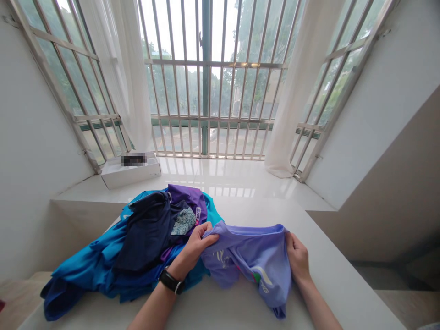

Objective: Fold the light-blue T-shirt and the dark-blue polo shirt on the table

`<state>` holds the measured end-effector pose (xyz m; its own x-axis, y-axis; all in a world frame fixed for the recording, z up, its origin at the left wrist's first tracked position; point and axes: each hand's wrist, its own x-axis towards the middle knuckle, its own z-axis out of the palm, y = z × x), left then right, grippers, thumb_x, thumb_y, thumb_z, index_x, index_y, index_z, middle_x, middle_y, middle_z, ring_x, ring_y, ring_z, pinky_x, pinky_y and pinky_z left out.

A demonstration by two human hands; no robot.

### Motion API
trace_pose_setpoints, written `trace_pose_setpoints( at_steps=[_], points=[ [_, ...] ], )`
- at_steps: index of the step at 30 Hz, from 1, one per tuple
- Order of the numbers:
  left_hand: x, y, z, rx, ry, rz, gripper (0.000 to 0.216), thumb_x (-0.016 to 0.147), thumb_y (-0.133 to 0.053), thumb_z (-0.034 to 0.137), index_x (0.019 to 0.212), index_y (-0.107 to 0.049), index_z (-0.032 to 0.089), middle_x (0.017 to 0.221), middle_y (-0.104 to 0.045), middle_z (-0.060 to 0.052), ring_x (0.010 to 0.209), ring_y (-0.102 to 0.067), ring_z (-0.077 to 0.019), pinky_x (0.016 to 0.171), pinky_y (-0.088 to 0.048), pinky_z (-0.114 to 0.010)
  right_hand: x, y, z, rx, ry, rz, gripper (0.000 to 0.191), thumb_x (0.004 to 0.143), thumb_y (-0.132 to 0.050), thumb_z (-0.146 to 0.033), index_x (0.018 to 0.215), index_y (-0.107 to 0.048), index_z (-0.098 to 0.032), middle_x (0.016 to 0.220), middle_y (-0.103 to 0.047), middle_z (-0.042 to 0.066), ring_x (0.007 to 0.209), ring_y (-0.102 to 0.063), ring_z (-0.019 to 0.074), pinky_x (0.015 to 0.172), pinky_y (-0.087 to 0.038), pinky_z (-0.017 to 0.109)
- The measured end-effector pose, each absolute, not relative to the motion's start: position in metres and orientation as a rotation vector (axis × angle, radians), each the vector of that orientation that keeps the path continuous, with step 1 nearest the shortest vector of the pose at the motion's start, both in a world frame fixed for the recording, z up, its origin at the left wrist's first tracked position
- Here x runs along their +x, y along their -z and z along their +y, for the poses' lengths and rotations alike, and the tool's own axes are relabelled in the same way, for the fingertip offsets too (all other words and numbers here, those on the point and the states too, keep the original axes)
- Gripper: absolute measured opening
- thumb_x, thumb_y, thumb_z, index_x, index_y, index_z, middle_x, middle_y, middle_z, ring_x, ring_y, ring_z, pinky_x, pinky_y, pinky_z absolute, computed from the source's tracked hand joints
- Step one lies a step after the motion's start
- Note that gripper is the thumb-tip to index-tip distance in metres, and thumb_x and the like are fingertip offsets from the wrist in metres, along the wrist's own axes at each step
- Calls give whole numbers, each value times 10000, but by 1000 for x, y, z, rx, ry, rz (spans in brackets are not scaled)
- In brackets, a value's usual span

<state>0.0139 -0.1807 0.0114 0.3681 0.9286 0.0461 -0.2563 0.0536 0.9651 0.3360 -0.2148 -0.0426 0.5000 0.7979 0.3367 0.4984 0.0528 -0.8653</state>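
Observation:
A lavender shirt with white, red and green print hangs between my two hands, over the white surface. My left hand, with a black watch on its wrist, pinches the shirt's upper left edge. On the other side, my right hand is closed on the upper right edge; some of its fingers are hidden behind the cloth. Left of the shirt lies a loose heap of clothes: a dark navy garment on top, a purple garment behind it, and a blue garment spreading out below.
The white tabletop meets a glossy window ledge. A white box with a blurred dark item on it stands at the ledge's left. Behind are barred windows and white curtains. Walls close in both sides.

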Motion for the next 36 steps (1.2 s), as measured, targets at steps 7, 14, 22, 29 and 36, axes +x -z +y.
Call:
trace_pose_setpoints(
  at_steps=[7,14,22,29,36],
  points=[
    [14,-10,-176,1170,-1091,806,433,748,-729,433,948,-408,223,735,-511,66,584,-497,-87,550,-381,-191,341,48,-212,-1603,-402,-1074,567,836,-472,-704,746,-688,-188,729,-708,63,760,-618,253,685,-488,307],
    [19,21,-167,1859,-1302,1340,521,766,-600,191,1267,-457,184,1147,-597,-89,1096,-598,-242,983,-457,-397,351,65,-204,-1513,-579,-961,556,714,-617,-691,863,-784,-182,901,-773,103,996,-657,320,891,-520,378],
    [23,23,-174,2033,-1049,1430,336,812,-520,142,1139,-522,220,887,-676,-25,824,-672,-225,755,-483,-313,353,66,-203,-1435,-630,-910,578,697,-647,-719,851,-781,-177,870,-773,84,858,-665,277,816,-528,362],
    [28,20,-177,2033,-966,1421,256,845,-500,202,1098,-492,242,769,-639,25,702,-659,-202,639,-427,-254,352,55,-208,-1383,-623,-826,590,653,-657,-757,763,-748,-185,799,-758,64,803,-662,259,782,-524,350],
    [30,22,-174,1950,-1103,1313,120,908,-441,284,1005,-494,234,829,-662,-10,777,-668,-217,737,-489,-309,355,58,-203,-1366,-650,-761,589,617,-696,-735,841,-776,-196,925,-784,77,931,-687,286,911,-521,391]
  ],
)
